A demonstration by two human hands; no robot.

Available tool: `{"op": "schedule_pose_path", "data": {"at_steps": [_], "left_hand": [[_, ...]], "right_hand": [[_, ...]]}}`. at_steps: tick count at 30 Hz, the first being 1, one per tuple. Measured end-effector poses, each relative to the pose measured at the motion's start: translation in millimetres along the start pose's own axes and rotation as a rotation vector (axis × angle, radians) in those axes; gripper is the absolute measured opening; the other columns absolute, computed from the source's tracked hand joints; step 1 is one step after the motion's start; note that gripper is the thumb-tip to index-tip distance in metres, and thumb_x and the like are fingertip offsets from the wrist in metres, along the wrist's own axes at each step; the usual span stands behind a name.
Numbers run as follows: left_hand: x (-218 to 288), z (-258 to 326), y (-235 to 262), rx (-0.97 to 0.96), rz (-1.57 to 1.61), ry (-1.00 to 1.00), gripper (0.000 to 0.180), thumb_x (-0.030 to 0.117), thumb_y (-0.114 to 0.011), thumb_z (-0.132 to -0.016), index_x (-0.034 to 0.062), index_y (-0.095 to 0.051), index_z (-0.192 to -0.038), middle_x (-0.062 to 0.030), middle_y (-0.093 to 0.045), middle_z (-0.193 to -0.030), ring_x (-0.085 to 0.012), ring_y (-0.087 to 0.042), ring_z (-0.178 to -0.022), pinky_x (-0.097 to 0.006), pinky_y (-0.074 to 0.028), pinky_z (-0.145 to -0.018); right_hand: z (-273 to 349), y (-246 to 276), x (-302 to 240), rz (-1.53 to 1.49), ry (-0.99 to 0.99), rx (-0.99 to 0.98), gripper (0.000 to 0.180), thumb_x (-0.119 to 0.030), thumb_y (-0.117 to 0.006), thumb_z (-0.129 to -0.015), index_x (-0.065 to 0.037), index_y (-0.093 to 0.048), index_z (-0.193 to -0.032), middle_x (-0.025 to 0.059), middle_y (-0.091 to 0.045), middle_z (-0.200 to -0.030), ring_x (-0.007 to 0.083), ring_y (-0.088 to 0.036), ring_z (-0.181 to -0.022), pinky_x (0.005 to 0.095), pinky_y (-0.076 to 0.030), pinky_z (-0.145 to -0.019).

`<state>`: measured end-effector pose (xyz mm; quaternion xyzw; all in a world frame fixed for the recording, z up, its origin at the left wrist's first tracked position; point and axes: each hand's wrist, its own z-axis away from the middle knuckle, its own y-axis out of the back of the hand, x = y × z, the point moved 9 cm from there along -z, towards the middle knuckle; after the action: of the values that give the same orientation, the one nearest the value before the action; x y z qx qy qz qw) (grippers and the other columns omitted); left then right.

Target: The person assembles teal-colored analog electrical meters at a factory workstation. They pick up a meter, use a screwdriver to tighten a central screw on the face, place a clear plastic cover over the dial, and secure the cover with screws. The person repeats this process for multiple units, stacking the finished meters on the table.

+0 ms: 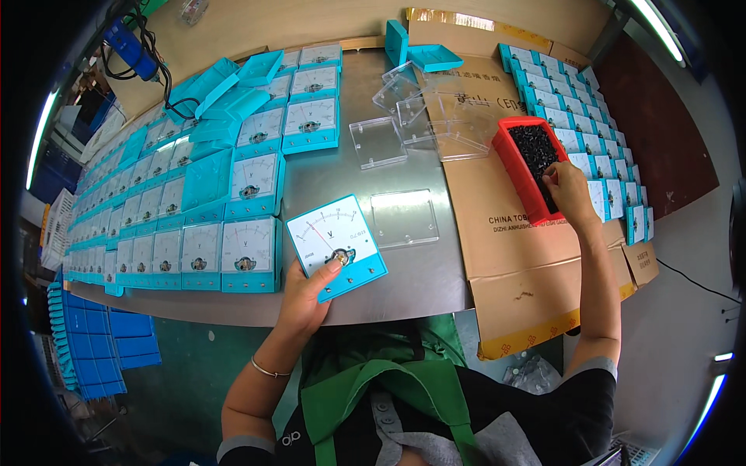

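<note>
Currently left hand (305,291) grips blue panel meter (336,246) at its lower edge, thumb pressed on centre hub, meter tilted over steel table (404,272) near front edge. Right hand (569,190) reaches into red bin (509,151) of small black parts, fingers curled in; whether it pinches one, cannot tell. Risks: thumb pressure on hub could bend needle; one-handed hold may let meter slip off edge; parts may scatter onto cardboard (513,264). Clear cover (404,217) lies just beside meter.
</note>
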<state>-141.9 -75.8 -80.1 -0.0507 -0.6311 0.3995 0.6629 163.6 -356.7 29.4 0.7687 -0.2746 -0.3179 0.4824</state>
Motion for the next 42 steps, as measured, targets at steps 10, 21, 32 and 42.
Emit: {"op": "schedule_pose_path", "data": {"at_steps": [10,21,32,42], "left_hand": [[-9,5,-1,-0.004,-0.010,-0.014,0.036,0.003,-0.056,-0.084,-0.0056,-0.046,-0.118,-0.0129,-0.058,-0.109,-0.0208,-0.058,-0.100,-0.037,-0.048,-0.087],[-10,7,-3,-0.067,-0.011,-0.007,0.036,0.004,-0.061,-0.083,-0.0028,-0.048,-0.116,-0.0103,-0.058,-0.109,-0.0180,-0.057,-0.100,-0.034,-0.046,-0.088],[-13,11,1,-0.111,-0.065,0.026,0.036,0.007,-0.064,-0.082,-0.0011,-0.052,-0.114,-0.0089,-0.060,-0.106,-0.0158,-0.057,-0.097,-0.031,-0.046,-0.086],[-12,10,3,-0.088,0.011,0.034,0.041,0.006,-0.064,-0.081,-0.0006,-0.048,-0.118,-0.0091,-0.059,-0.108,-0.0182,-0.058,-0.097,-0.034,-0.047,-0.087]], "right_hand": [[29,-22,-172,-0.597,0.305,-0.266,0.011,-0.001,-0.063,-0.075,-0.002,-0.063,-0.086,0.0129,-0.063,-0.079,0.0263,-0.062,-0.070,0.0348,-0.049,-0.063],[42,-93,-214,-0.425,0.476,-0.461,0.010,-0.004,-0.064,-0.071,-0.005,-0.061,-0.081,0.0117,-0.062,-0.079,0.0312,-0.061,-0.075,0.0382,-0.049,-0.066],[34,-107,-218,-0.509,0.521,-0.565,0.012,-0.004,-0.070,-0.066,-0.005,-0.063,-0.076,0.0085,-0.056,-0.079,0.0250,-0.059,-0.070,0.0327,-0.047,-0.062],[6,-128,-229,-0.372,0.373,-0.881,0.031,-0.018,-0.076,-0.060,-0.004,-0.063,-0.085,0.0072,-0.060,-0.068,0.0230,-0.060,-0.068,0.0331,-0.046,-0.061]]}}
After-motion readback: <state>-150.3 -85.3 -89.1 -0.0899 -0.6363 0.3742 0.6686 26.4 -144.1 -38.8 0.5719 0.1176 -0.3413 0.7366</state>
